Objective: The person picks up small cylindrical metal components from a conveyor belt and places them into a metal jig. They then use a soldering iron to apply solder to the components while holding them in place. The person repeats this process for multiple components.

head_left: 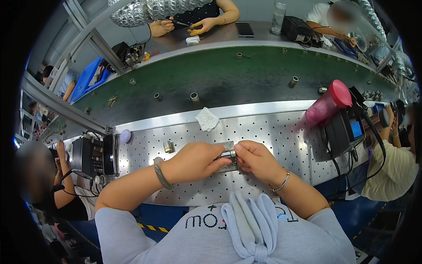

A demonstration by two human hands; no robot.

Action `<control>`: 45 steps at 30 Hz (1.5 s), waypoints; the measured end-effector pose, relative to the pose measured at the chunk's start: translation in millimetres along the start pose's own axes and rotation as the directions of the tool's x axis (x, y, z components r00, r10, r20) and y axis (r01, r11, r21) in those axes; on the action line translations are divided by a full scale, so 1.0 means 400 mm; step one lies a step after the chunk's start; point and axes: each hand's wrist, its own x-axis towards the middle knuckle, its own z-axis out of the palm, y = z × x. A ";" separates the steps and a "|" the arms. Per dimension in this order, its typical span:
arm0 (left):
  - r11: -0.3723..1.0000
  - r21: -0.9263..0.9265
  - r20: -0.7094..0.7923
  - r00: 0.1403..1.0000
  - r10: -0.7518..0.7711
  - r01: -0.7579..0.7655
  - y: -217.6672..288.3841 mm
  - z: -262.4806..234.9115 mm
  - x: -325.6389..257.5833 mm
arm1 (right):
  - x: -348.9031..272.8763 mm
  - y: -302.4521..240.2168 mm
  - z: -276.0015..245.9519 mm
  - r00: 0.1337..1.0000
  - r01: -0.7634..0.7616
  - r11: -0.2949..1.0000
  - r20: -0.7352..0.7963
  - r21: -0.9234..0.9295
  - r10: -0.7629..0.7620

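Left grip clamped on a small metal cylinder; right grip pinched at its right end. Cylinder sits over a grey block on the perforated bench. Judged stiff, light, slippery; hold around its sides.

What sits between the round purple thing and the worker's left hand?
In the head view, a short metal cylinder sits on the perforated metal bench between the round purple thing and the left hand.
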 end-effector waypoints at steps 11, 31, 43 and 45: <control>0.999 0.005 0.107 0.993 0.049 -0.050 -0.009 -0.019 0.035 | -0.010 -0.003 0.007 0.997 -0.054 0.993 -0.043 0.100 0.059; 0.918 0.366 0.121 0.971 -0.208 0.151 0.049 0.017 0.064 | -0.026 0.019 0.054 0.994 -0.045 0.952 -0.079 0.304 0.072; 0.913 0.407 -0.115 0.993 0.029 0.020 0.015 0.050 0.037 | -0.027 0.042 0.079 0.986 -0.102 0.940 -0.093 0.324 0.139; 0.887 0.458 -0.117 0.993 -0.005 0.058 0.013 0.050 0.025 | -0.027 0.028 0.086 0.983 -0.113 0.948 -0.107 0.298 0.151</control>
